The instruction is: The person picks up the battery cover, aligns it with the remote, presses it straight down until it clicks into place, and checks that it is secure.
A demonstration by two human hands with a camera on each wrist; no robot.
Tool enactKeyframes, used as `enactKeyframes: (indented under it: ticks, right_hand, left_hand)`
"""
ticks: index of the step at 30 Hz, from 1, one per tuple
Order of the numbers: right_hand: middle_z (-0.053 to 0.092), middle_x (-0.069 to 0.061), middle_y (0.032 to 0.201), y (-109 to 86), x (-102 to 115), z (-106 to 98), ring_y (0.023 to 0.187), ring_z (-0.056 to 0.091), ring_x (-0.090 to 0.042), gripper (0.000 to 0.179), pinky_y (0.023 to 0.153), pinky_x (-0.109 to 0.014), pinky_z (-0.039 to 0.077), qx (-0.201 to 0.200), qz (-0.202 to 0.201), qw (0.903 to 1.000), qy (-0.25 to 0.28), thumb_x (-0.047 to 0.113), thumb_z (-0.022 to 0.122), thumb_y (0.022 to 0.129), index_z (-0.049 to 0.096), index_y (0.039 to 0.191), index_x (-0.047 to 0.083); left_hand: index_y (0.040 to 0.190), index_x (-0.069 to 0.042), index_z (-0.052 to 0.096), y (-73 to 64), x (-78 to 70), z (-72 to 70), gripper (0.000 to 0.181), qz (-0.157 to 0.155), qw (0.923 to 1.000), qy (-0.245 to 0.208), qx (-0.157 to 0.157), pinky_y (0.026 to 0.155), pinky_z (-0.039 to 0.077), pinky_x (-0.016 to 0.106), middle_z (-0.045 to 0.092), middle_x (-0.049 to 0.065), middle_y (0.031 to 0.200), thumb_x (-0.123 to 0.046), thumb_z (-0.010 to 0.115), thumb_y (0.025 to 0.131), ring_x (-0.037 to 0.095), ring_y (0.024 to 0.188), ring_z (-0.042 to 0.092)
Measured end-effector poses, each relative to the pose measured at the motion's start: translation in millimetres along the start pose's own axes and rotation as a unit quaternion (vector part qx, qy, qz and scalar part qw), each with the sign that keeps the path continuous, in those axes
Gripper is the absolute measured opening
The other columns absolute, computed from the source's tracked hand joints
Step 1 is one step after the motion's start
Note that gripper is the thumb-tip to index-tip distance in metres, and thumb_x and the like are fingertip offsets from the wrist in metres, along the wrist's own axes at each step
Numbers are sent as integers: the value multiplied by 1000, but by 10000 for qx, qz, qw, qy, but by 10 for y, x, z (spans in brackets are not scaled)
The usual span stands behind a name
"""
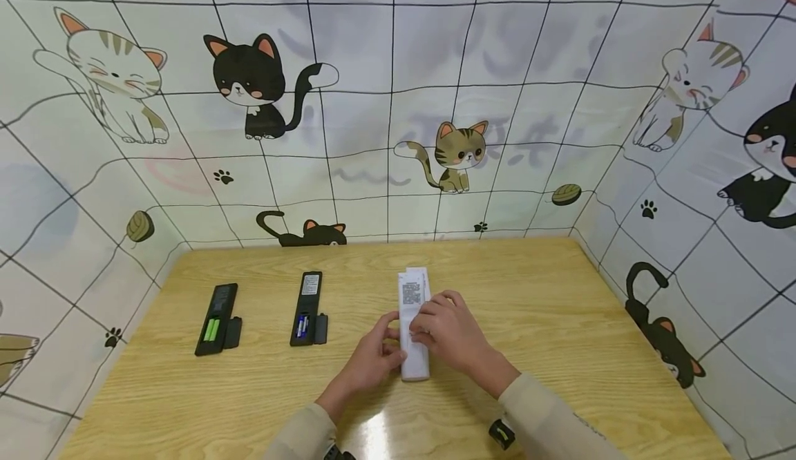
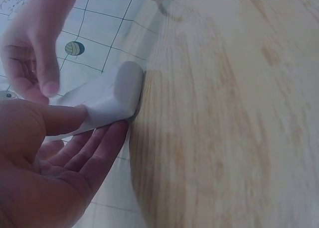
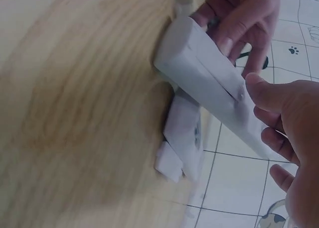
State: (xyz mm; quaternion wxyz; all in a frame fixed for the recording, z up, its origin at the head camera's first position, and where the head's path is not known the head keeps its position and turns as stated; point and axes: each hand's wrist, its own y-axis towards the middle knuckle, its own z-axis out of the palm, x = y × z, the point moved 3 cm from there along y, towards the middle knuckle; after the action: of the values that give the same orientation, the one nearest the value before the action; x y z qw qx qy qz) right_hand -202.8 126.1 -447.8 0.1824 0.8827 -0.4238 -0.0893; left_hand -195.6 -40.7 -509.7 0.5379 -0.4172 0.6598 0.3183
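Note:
A white remote control [image 1: 412,336] is raised slightly off the table at its near end, its back with a printed label facing up. My left hand [image 1: 373,356] holds it by the edges, thumb on one side and fingers beneath, as the left wrist view shows. Over its back is my right hand [image 1: 450,329], thumb at the battery cover [image 3: 214,68] and fingers loosely bent. The cover's seam shows in the right wrist view. A second white remote [image 3: 182,128] lies behind, with a small white piece [image 3: 168,162] beside it; the head view mostly hides both.
Left on the wooden table [image 1: 560,294] lie two black remotes. One [image 1: 218,315] shows green batteries, the other [image 1: 307,308] blue ones. Each has its loose black cover alongside: one cover [image 1: 233,333] and another [image 1: 320,329]. A cat-print cloth [image 1: 361,190] walls the table's back and sides.

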Motion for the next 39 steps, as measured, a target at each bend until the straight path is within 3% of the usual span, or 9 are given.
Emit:
enactKeyframes:
  ticks: [3,9,15,23,39]
  right_hand:
    - [69,12,95,-17,-73,-45,96,61,-13,18,99,-43,42,152,319,9994,-27,38,79,79,72,93,28]
    - [64,1,115,-89,-203,-70,110,58,-21,48,103,-48,39,682,1001,9921,-339,54,69,84,64,117,21]
    - [61,-2,124,-162,-195,48,118,53,-24,64,108,-52,34,1292,1210,9834,-406,66,61,84,62,125,17]
    - [61,-2,122,-178,-144,135,118,53,-25,65,112,-57,28,1176,1116,9858,-434,68,62,82,64,122,16]
    - [64,-2,112,-168,-114,184,110,56,-24,62,110,-52,33,1085,1107,9872,-376,64,64,82,65,117,14]
  left_hand:
    - [149,-14,32,-3,1,3,63,-65,9999,-88,-11,77,59,34,59,21,119,2,58,94,29,99,68]
    - [149,-14,32,-6,-9,0,64,-148,9999,-38,-45,78,59,37,58,21,119,1,59,93,29,99,68]
    - [149,-12,31,-24,-26,3,64,-85,9999,-109,-54,77,59,38,58,22,119,2,59,93,31,99,68]
    - [148,-12,32,-16,-21,5,63,-143,9999,-42,-72,76,59,35,57,22,120,2,59,93,28,98,68]
    - [149,-12,32,-19,-19,-3,65,-70,9998,98,-142,74,59,34,58,20,120,0,62,92,29,99,66]
